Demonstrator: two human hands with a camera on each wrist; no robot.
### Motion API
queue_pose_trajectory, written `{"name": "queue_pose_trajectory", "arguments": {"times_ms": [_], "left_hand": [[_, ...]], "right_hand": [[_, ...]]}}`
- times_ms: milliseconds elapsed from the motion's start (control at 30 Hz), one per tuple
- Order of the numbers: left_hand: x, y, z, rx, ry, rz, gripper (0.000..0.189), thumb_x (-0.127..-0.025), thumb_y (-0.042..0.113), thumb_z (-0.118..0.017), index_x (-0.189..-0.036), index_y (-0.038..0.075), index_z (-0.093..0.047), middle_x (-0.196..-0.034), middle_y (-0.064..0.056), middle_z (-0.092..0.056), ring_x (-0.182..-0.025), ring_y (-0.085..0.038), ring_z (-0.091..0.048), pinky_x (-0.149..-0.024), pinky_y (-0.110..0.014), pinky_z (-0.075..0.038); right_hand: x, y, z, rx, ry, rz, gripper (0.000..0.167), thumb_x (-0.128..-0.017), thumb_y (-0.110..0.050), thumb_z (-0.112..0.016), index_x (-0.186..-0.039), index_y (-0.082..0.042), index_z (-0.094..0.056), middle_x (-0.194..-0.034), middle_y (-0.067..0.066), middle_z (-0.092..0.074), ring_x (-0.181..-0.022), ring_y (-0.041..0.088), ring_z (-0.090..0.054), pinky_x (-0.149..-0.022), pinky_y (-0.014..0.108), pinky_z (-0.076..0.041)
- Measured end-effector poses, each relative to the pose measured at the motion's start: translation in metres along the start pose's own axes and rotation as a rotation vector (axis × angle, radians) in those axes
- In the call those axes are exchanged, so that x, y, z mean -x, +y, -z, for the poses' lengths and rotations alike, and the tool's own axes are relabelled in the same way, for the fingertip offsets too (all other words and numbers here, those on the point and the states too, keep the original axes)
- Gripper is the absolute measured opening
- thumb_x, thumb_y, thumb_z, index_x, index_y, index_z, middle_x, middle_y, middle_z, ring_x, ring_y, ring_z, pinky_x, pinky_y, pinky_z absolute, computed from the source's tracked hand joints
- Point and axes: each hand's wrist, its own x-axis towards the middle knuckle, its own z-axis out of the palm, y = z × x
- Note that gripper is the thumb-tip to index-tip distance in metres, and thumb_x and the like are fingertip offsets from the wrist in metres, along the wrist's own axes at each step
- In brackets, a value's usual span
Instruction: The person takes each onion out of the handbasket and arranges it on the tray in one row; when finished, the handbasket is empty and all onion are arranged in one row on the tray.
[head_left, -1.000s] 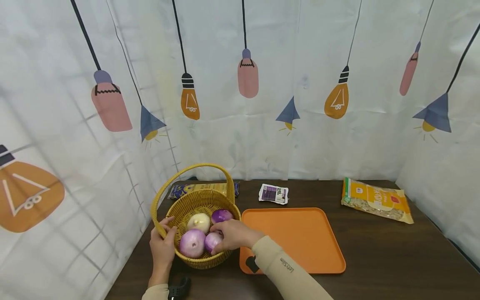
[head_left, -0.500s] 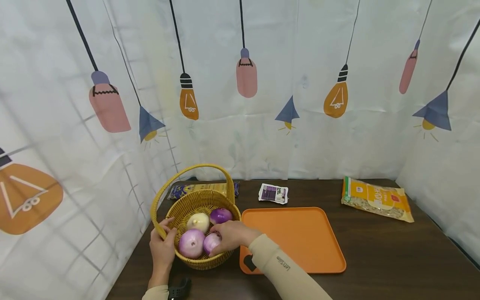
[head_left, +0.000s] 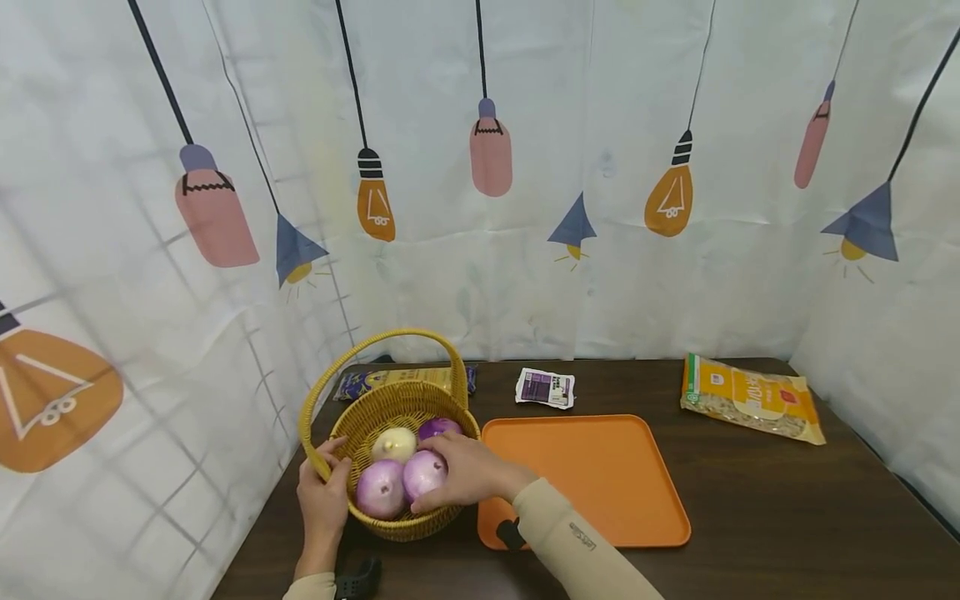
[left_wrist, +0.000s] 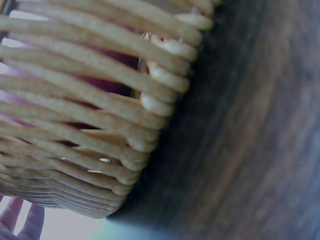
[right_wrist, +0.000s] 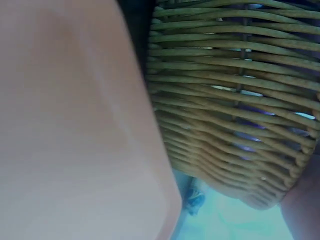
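A yellow wicker basket [head_left: 405, 528] with a tall hoop handle stands at the left of the table. My left hand [head_left: 324, 504] grips its left rim by the foot of the handle; fingertips [left_wrist: 32, 222] show beside the weave in the left wrist view. Inside the basket my right hand [head_left: 476, 472] holds a light purple onion [head_left: 424, 475], thumb on the near side and fingers on the far side. Around it lie another light purple onion [head_left: 380, 490], a white onion [head_left: 394, 445] and a dark purple onion [head_left: 438, 427], partly hidden behind the right hand.
Right of the basket, an orange tray [head_left: 592, 475] lies close under the right forearm. Behind the basket is a blue and yellow packet [head_left: 420, 377]. A small white and purple packet [head_left: 545, 388] and a yellow bag [head_left: 753, 398] lie farther back on the dark table.
The onion in my right hand has come up a little and shows more of itself, now partly covering the dark purple one's front. My left hand stays on the rim.
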Motion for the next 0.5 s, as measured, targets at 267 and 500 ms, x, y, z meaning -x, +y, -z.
{"name": "queue_pose_trajectory", "arguments": {"times_ms": [267,500], "left_hand": [[0.003,0.01,0.001,0.006,0.006,0.008,0.014,-0.084,-0.012,-0.06,-0.074,-0.01,-0.05,-0.112,-0.023,-0.067,-0.112,-0.028,-0.053,-0.094,-0.021,-0.031],[0.001,0.01,0.001,0.013,0.004,-0.016,0.015,-0.083,-0.013,-0.059,-0.072,-0.009,-0.05,-0.111,-0.024,-0.068,-0.111,-0.03,-0.054,-0.091,-0.02,-0.031]], "right_hand": [[0.013,0.007,-0.007,-0.259,0.174,0.026,0.08,-0.075,-0.056,-0.077,-0.14,-0.021,-0.046,-0.126,-0.004,-0.044,-0.107,0.008,-0.052,-0.087,0.027,-0.048],[0.03,0.004,-0.007,-0.37,0.249,0.052,0.078,-0.079,-0.045,-0.076,-0.143,-0.02,-0.039,-0.135,-0.003,-0.04,-0.112,0.012,-0.053,-0.089,0.031,-0.049]]}}
